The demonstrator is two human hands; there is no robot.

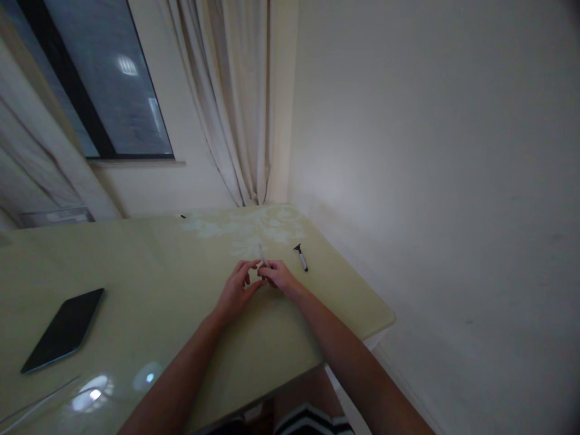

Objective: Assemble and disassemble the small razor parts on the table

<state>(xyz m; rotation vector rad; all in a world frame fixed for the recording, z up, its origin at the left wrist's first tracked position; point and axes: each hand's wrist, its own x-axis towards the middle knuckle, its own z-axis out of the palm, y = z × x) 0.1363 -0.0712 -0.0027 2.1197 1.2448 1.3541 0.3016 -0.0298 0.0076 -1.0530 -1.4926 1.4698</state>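
Observation:
A thin white stick-like object (261, 252) points up and away over the table, its lower end between the fingers of my right hand (278, 277). My right hand is closed on it; its exact kind is too small to make out. Close against it on the left is my left hand (238, 287), thumb and forefinger curved apart, their tips at the stick and the right fingers. Something small and dark shows between the fingertips, partly hidden. To the right of my hands lies a razor (301, 258) with a black head and a grey and black handle.
The pale yellow-green glossy table (149, 266) meets a white wall (430, 181) on the right. A dark tablet (66, 329) lies at left, near a thin cable (40, 400). A tiny black object (183, 216) rests by the far edge. Curtains (235, 109) hang behind.

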